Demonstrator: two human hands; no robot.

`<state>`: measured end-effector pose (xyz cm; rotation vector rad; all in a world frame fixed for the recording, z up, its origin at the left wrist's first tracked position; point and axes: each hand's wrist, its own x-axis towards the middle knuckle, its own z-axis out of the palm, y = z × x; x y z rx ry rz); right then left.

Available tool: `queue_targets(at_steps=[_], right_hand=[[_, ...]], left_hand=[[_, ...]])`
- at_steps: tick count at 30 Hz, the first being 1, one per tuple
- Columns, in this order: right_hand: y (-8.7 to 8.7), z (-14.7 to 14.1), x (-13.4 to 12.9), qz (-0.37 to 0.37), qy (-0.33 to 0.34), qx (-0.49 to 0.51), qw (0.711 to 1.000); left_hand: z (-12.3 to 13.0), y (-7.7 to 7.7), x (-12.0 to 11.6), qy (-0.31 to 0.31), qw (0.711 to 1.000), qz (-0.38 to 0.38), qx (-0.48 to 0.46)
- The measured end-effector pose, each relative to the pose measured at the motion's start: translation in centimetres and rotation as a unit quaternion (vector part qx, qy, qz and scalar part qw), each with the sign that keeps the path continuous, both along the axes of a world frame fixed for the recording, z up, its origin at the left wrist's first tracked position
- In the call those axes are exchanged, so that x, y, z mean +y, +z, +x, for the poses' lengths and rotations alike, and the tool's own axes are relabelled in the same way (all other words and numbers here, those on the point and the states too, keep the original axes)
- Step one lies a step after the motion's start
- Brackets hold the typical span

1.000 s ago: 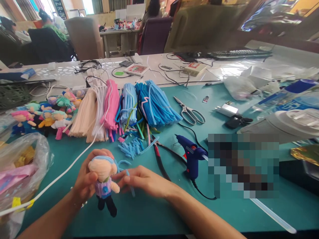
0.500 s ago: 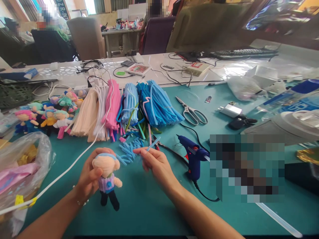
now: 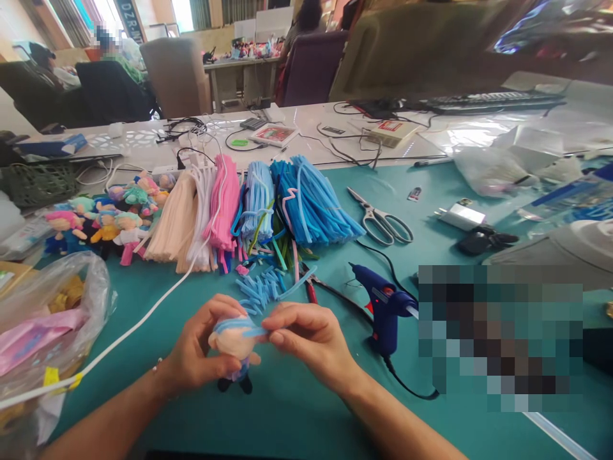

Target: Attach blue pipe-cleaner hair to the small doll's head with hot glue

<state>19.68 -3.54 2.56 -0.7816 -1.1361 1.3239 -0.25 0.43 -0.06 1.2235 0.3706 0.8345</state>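
Pressing a blue strip point(image 3: 253, 332) onto the doll point(image 3: 234, 342) head with right hand point(image 3: 306, 335) pinched shut, back from the pile; left hand point(image 3: 198, 348) clamped round doll, now tilted, above the surface point(image 3: 297, 409).

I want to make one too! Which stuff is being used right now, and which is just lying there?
In use: left hand holds the doll; right hand presses a light blue pipe cleaner on its head.

Lying about: glue gun, scissors, pliers, pipe cleaner bundles, finished dolls, charger.
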Motion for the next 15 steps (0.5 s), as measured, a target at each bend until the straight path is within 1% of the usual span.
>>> queue_targets(at_steps=[2,5,7,11,15], right_hand=[[-0.03,0.01,0.02,0.064,-0.03,-0.051,0.996],[0.02,-0.08,0.04,0.12,-0.059,-0.101,0.986],[0.08,-0.18,0.03,0.138,-0.069,-0.124,0.98],[0.16,-0.32,-0.05,0.153,-0.067,-0.175,0.97],[0.22,-0.34,-0.15,0.16,-0.064,-0.219,0.96]], left_hand=[[0.14,-0.01,-0.15,-0.006,1.0,0.026,-0.006],[0.22,-0.08,-0.23,-0.012,0.998,0.053,-0.003],[0.16,-0.11,-0.23,-0.003,0.997,0.078,0.006],[-0.12,-0.09,-0.23,0.036,0.989,0.139,0.034],[-0.32,0.09,-0.25,0.045,0.982,0.174,0.055]])
